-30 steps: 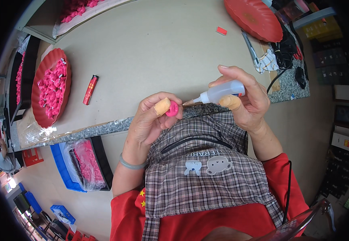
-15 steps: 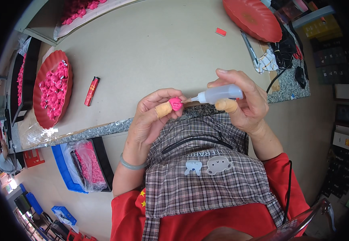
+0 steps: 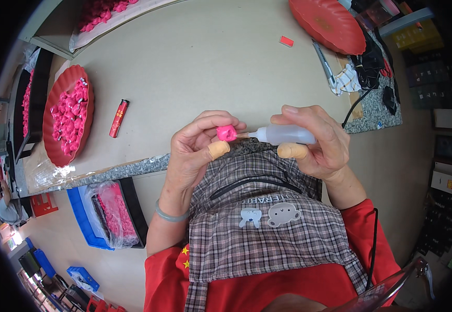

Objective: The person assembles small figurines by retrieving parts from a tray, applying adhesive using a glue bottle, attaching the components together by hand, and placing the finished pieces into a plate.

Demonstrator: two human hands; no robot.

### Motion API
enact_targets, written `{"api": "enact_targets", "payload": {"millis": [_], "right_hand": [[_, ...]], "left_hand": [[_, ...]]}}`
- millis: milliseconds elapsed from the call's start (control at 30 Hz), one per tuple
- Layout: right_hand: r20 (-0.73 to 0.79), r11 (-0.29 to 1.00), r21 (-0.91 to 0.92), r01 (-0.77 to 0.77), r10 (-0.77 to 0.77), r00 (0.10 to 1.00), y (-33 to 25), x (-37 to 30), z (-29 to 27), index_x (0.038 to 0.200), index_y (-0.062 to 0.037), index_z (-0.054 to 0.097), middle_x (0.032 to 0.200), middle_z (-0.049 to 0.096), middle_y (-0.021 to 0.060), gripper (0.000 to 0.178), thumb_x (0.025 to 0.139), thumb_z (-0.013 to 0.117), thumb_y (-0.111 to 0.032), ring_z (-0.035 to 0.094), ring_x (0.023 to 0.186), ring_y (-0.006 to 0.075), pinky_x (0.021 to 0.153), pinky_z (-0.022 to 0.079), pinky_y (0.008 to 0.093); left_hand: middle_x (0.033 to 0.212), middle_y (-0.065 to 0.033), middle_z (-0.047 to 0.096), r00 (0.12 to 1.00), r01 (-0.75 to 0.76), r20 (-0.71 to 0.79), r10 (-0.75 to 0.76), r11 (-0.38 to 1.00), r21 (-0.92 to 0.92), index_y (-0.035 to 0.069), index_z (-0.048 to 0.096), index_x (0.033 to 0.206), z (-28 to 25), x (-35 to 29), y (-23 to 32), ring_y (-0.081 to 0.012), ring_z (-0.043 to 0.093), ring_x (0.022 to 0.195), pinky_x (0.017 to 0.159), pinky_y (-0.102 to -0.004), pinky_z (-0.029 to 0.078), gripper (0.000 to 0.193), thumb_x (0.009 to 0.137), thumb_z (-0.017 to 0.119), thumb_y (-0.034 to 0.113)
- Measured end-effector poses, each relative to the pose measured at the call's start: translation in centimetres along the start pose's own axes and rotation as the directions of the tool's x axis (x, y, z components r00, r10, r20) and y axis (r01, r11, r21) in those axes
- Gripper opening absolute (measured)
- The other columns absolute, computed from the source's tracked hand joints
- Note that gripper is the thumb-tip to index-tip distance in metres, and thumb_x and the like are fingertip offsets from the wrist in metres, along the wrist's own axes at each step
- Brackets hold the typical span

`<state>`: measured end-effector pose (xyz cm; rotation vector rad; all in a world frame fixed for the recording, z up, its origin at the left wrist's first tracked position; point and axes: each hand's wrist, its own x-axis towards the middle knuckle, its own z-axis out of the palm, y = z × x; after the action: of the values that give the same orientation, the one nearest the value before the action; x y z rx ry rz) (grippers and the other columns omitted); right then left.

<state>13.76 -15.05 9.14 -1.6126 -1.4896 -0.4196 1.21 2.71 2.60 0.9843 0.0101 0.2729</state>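
Note:
Between the thumb and fingers of my left hand (image 3: 197, 143) is a small, rounded pink piece (image 3: 226, 133); its exact kind I cannot make out. My right hand (image 3: 322, 140) grips a translucent squeeze bottle (image 3: 288, 134) lying level, its thin nozzle pointing left. The nozzle tip is at the right side of the pink piece; whether it touches is too small to tell. Tan finger covers wrap both thumbs. My hands are just above the table's front edge, over my checked apron (image 3: 267, 229).
A red scalloped tray (image 3: 49, 122) of pink pieces sits left, beside a red lighter-like tube (image 3: 119, 118). Another red tray (image 3: 327, 26), a cutter knife (image 3: 324, 63) and a small red block (image 3: 286, 41) lie toward the back right. Below left stands a blue crate (image 3: 88, 218).
The pink piece has turned in my left fingers, and the left thumb has shifted right beneath it. The bottle has tipped closer to level in my right hand.

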Motion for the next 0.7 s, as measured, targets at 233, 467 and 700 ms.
{"api": "enact_targets", "payload": {"millis": [233,467,700], "right_hand": [[0.013,0.999,-0.039,0.016,-0.016,1.0,-0.28,-0.12,0.07,0.115,0.001,0.054,0.095,0.069,0.0096,0.054,0.075,0.071,-0.03,0.063,0.064,0.0179,0.048,0.05,0.0253],[-0.008,0.999,-0.037,0.01,-0.01,1.0,-0.14,-0.62,-0.03,0.114,0.0007,0.054,0.093,0.069,0.0101,0.054,0.074,0.072,-0.031,0.063,0.064,0.0182,0.047,0.05,0.0257],[-0.011,0.999,-0.037,-0.002,0.001,1.0,-0.19,-0.82,-0.02,0.114,0.0006,0.054,0.092,0.069,0.0098,0.053,0.074,0.071,-0.031,0.064,0.064,0.0185,0.047,0.05,0.0258]], "left_hand": [[0.11,-0.0148,0.055,0.997,-0.065,-0.03,0.066,0.998,0.027,-0.002,0.059,0.105,0.65,0.0,-0.12,-0.0352,0.058,0.11,0.096,-0.0424,0.049,0.033,0.075,0.073,0.005],[0.109,-0.0126,0.054,0.996,-0.045,-0.079,0.048,0.998,0.045,-0.001,0.057,0.105,0.85,-0.1,-0.25,-0.0343,0.058,0.109,0.093,-0.0403,0.051,0.035,0.075,0.074,0.005],[0.108,-0.0112,0.054,0.994,-0.046,-0.099,0.052,0.997,0.067,-0.001,0.057,0.105,0.81,-0.11,-0.27,-0.0342,0.058,0.109,0.092,-0.0394,0.051,0.036,0.074,0.074,0.003]]}}
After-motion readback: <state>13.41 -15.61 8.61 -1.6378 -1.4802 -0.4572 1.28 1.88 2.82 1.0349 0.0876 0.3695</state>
